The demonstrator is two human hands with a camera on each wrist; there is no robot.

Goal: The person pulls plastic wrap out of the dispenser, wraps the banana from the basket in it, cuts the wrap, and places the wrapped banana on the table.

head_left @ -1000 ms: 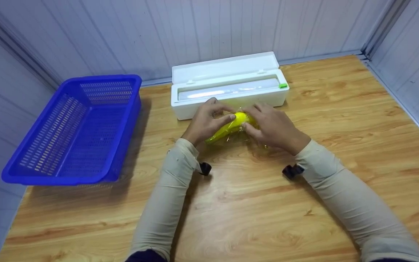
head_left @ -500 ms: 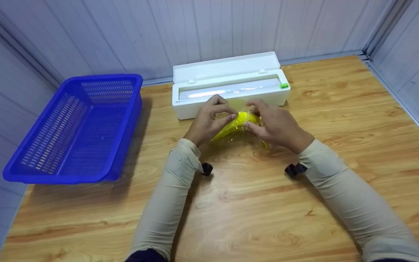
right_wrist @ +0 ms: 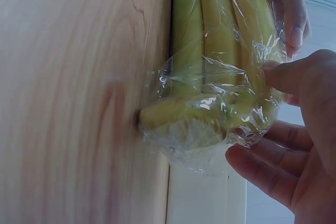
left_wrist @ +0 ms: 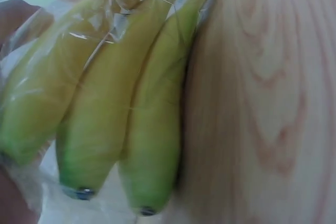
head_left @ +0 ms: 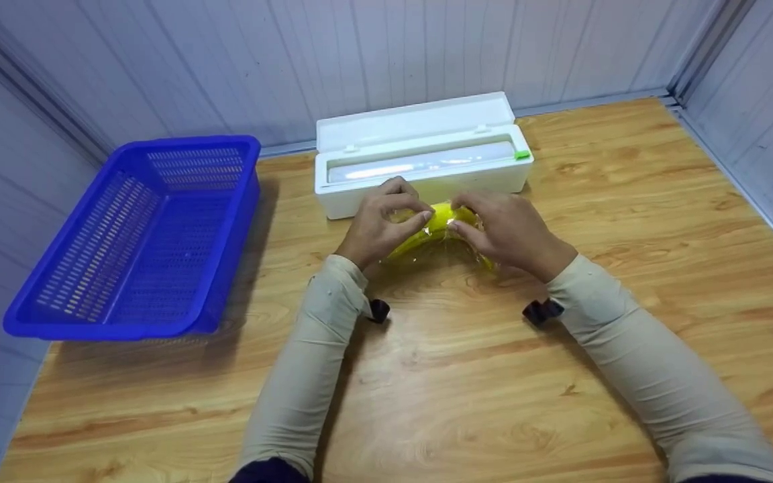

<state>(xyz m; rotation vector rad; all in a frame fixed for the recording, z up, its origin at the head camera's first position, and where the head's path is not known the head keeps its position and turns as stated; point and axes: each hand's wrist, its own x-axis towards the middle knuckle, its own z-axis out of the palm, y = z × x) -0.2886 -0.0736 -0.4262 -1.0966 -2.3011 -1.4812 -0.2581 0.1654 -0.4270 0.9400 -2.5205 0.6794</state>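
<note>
A bunch of yellow-green plastic-looking bananas, loosely covered in clear cling film, rests on the table close in front of a white box. In the head view my left hand is over the left part of the bananas, its thumb and index fingertip pinching the film on top. My right hand holds the wrapped bunch at the right, around the stem end. Its thumb presses the film from one side, with the other fingers on the opposite side, as the right wrist view shows. Wrinkled film sticks out past the stem end.
An open white cling-film box holds a roll, its lid tilted back and a green piece at its right end. A blue plastic basket stands left on the wooden table. Pale wall panels enclose the table's back and sides.
The bananas have turned slightly under my hands, and more of their curved yellow side shows between them. My right fingers have shifted a little on the film. Box and basket stay put.
</note>
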